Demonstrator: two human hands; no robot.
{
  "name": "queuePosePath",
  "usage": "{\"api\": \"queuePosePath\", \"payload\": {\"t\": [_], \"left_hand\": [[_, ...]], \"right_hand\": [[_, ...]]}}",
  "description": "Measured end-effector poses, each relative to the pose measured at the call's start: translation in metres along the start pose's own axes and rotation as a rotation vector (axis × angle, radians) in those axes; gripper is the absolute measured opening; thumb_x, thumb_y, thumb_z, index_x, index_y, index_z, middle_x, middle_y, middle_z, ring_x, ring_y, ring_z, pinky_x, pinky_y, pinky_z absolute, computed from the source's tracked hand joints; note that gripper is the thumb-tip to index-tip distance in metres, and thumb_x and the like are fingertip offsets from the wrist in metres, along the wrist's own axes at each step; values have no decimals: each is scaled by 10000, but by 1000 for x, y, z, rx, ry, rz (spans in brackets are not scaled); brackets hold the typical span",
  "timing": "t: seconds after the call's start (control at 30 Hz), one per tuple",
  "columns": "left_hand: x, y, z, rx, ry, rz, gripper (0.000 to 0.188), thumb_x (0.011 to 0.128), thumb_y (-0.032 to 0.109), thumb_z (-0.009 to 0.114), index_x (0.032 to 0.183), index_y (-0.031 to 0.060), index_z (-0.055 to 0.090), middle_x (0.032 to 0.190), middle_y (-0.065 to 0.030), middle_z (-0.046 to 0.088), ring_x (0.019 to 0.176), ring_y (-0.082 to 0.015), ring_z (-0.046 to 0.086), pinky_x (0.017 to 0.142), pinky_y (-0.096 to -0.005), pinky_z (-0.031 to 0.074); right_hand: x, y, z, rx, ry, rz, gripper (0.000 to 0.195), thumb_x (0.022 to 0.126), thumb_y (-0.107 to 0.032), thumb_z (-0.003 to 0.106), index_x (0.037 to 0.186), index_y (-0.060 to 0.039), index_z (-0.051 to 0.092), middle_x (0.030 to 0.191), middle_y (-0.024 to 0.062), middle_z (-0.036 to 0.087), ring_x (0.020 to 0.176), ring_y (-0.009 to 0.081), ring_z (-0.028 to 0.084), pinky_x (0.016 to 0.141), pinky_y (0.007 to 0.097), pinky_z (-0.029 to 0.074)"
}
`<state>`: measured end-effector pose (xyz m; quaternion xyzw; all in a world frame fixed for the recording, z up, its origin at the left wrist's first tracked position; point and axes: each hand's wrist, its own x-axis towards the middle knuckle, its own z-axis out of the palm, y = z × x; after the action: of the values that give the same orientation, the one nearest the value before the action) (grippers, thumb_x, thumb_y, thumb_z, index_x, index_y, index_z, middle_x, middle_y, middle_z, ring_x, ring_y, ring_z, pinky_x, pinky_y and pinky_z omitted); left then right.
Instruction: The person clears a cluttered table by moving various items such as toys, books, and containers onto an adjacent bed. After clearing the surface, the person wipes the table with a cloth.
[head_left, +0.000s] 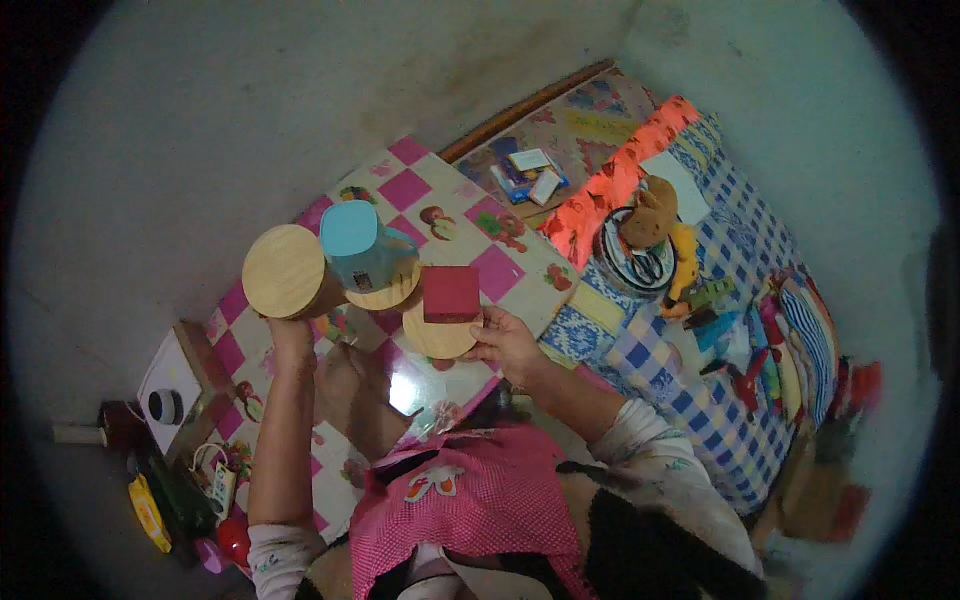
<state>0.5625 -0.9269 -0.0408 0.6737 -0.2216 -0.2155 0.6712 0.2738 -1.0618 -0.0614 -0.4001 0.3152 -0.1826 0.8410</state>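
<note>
A round wooden disc (283, 271), perhaps a lid or the top of a container, rests on my left hand (291, 337), whose fingers are hidden beneath it. My right hand (506, 343) pinches the right edge of another round wooden piece (439, 339). On that piece sits a dark red square block or box (451, 294). Between the hands, a light blue container with a rounded-square top (349, 229) stands on a third round wooden piece (386, 295). All are above or on a table with a pink-and-white checked, fruit-printed cover (405, 187).
At left are a white box (176, 390) with a round dark device, a power strip (223, 486) and a yellow packet (148, 514). Right, a bed with a blue checked cloth (735, 217) holds a bowl (637, 262), a brown plush toy (651, 214) and folded clothes (806, 349). Small boxes (529, 176) lie behind.
</note>
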Motion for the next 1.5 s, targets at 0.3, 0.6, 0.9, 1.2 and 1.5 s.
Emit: {"api": "queuePosePath", "payload": {"t": [0.3, 0.6, 0.9, 1.2, 1.5], "left_hand": [[-16, -11, 180, -51, -210, -34, 439, 881, 67, 600, 1301, 30, 476, 1279, -74, 532, 1157, -190, 504, 969, -355, 400], [-59, 5, 345, 28, -496, -9, 401, 920, 70, 533, 1311, 12, 464, 1298, -84, 523, 1169, -191, 495, 977, -319, 389], [-96, 8, 445, 6, -725, -97, 392, 920, 177, 580, 1297, 90, 517, 1239, -53, 548, 958, -107, 546, 635, -231, 494], [-98, -47, 416, 326, -726, -95, 354, 898, 151, 584, 1230, 35, 545, 1195, -106, 571, 1084, -175, 541, 831, -306, 457], [-102, -124, 382, 1173, -712, 405, 725, 731, 269, 706, 1379, 142, 408, 1408, -200, 369, 1280, -440, 342, 1007, -589, 302]], "right_hand": [[-76, -43, -145, 46, 199, -145, 332, 911, -77, 550, 1238, -26, 510, 1139, 77, 597, 981, 198, 617, 803, 346, 545], [-153, -83, -243, 149, 428, -233, 405, 897, -127, 573, 1279, -26, 487, 1159, 81, 585, 1002, 203, 606, 806, 344, 534], [-201, -78, -338, 273, 708, -350, 339, 855, -100, 636, 1170, -32, 535, 1107, 87, 589, 966, 228, 615, 783, 375, 553], [-208, -137, -451, 337, 904, -537, 260, 871, -97, 618, 1104, -9, 543, 986, 88, 626, 853, 212, 639, 736, 332, 549], [-139, -196, -604, 223, 797, -634, 287, 902, -175, 603, 1135, -21, 536, 1016, 66, 624, 839, 161, 617, 784, 329, 515]]}}
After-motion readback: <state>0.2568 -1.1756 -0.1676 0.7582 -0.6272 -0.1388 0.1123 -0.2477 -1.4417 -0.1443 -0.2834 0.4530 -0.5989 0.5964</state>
